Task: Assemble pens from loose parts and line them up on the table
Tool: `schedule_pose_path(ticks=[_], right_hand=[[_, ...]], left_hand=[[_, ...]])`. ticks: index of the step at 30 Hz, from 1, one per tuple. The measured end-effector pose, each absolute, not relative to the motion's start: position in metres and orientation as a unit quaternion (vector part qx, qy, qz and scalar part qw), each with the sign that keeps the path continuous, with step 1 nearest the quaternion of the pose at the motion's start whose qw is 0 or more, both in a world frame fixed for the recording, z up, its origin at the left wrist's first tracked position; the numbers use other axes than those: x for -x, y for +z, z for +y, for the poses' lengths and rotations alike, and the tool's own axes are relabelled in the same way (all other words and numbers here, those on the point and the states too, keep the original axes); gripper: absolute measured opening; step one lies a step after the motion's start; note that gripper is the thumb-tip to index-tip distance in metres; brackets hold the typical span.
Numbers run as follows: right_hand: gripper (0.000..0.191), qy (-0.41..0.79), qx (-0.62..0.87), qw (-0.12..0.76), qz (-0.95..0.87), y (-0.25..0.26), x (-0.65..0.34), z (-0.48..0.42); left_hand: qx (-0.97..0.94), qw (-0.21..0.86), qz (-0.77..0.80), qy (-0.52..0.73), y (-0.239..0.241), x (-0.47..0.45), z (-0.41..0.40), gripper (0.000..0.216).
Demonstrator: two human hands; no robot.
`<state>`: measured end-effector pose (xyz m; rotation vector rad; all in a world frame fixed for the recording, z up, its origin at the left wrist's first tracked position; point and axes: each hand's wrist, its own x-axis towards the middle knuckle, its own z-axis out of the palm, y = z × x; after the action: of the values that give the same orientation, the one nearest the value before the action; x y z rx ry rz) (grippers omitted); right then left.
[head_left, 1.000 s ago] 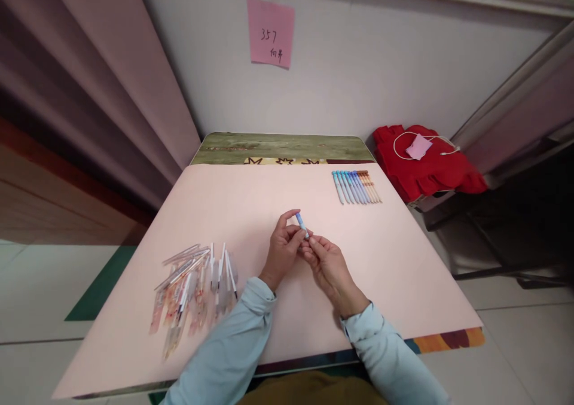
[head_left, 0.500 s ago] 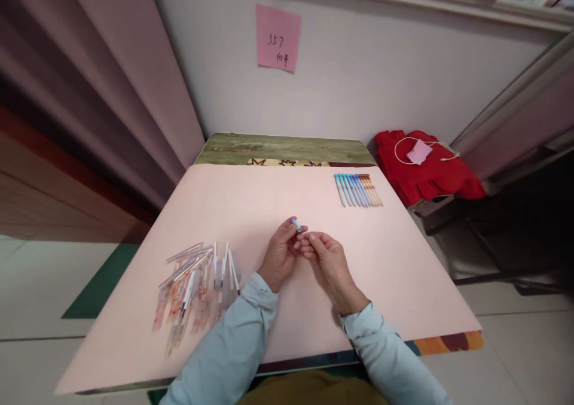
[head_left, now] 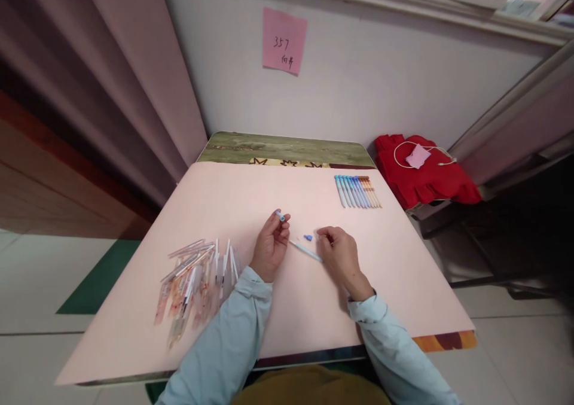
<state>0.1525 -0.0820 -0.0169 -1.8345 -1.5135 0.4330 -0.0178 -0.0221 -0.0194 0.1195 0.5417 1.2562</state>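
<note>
a: status of the pink sheet (head_left: 233, 195) over the tabletop?
b: smooth, matte, flat paper. near left corner: loose heap of wrapped pens (head_left: 192, 282), clear glossy sleeves, crinkled, fanned and overlapping. far right corner: neat row of bare pens (head_left: 357, 190), slim plastic cylinders, blue on the left, orange-brown on the right, lying side by side.
a: split between the two?
b: roughly a dozen lined up bare, a heap of similar size in sleeves. about halfway, as a guess. one pen in pieces at mid-sheet.
a: hands?
b: left hand (head_left: 270, 246) lifted slightly, thumb and forefinger pinching a short pale-blue barrel piece (head_left: 280, 216), other fingers curled. right hand (head_left: 341, 255) resting on the sheet, fingers curled in. pinching anything or not: cannot tell.
a: loose parts?
b: thin white-blue stick (head_left: 305, 250) lying flat between the hands, angled, right end at the right hand. tiny blue cap (head_left: 307, 237) just beyond it toward the far edge, apart from both hands.
</note>
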Motion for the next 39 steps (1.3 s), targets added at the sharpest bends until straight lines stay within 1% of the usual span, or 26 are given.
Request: schedule_pose_path(ticks=[1, 3, 6, 7, 10, 14, 17, 19, 21, 22, 24, 26, 28, 30, 32, 35, 39], right_hand=[[0.025, 0.151, 0.712, 0.339, -0.596, -0.017, -0.153, -0.081], [0.023, 0.151, 0.718, 0.336, -0.591, -0.018, -0.154, -0.08], [0.014, 0.198, 0.716, 0.377, -0.553, -0.022, -0.158, -0.079], [0.014, 0.218, 0.71, 0.397, -0.539, -0.024, -0.16, -0.079], [0.022, 0.292, 0.684, 0.465, -0.481, -0.024, -0.162, -0.078], [0.03, 0.44, 0.598, 0.554, -0.377, -0.009, -0.156, -0.076], [0.037, 0.519, 0.54, 0.574, -0.331, 0.01, -0.145, -0.075], [0.036, 0.533, 0.528, 0.572, -0.333, 0.022, -0.138, -0.075], [0.031, 0.505, 0.536, 0.562, -0.376, 0.033, -0.131, -0.076], [0.027, 0.47, 0.547, 0.556, -0.413, 0.037, -0.128, -0.076], [0.019, 0.365, 0.567, 0.534, -0.51, 0.043, -0.124, -0.076], [0.014, 0.255, 0.568, 0.495, -0.606, 0.044, -0.122, -0.076], [0.013, 0.185, 0.562, 0.448, -0.67, 0.043, -0.122, -0.075], [0.016, 0.154, 0.563, 0.416, -0.697, 0.039, -0.123, -0.074], [0.016, 0.144, 0.563, 0.407, -0.704, 0.036, -0.124, -0.073], [0.016, 0.141, 0.554, 0.419, -0.706, 0.035, -0.125, -0.072], [0.016, 0.119, 0.541, 0.438, -0.708, 0.035, -0.123, -0.07]], left_hand=[[-0.054, 0.771, 0.251, 0.583, -0.02, 0.018, -0.022, 0.015], [-0.048, 0.767, 0.254, 0.588, -0.02, 0.02, -0.021, 0.013], [-0.042, 0.766, 0.256, 0.588, -0.017, 0.021, -0.021, 0.012], [-0.039, 0.766, 0.259, 0.587, -0.015, 0.021, -0.022, 0.012], [-0.019, 0.765, 0.276, 0.582, -0.009, 0.017, -0.027, 0.01], [0.031, 0.77, 0.304, 0.56, 0.003, 0.012, -0.032, 0.014], [0.058, 0.778, 0.317, 0.54, 0.012, 0.011, -0.034, 0.017], [0.06, 0.784, 0.324, 0.526, 0.017, 0.011, -0.037, 0.017], [0.054, 0.791, 0.331, 0.512, 0.02, 0.01, -0.042, 0.015], [0.05, 0.795, 0.332, 0.505, 0.021, 0.01, -0.044, 0.014], [0.039, 0.8, 0.334, 0.496, 0.021, 0.007, -0.05, 0.012], [0.03, 0.801, 0.335, 0.496, 0.021, 0.005, -0.054, 0.011], [0.02, 0.798, 0.332, 0.503, 0.021, 0.004, -0.057, 0.01], [0.007, 0.797, 0.328, 0.507, 0.022, 0.004, -0.057, 0.007], [-0.011, 0.794, 0.331, 0.509, 0.023, 0.004, -0.057, 0.008], [-0.025, 0.789, 0.343, 0.509, 0.023, 0.004, -0.055, 0.013], [-0.011, 0.788, 0.353, 0.504, 0.023, 0.003, -0.053, 0.012]])
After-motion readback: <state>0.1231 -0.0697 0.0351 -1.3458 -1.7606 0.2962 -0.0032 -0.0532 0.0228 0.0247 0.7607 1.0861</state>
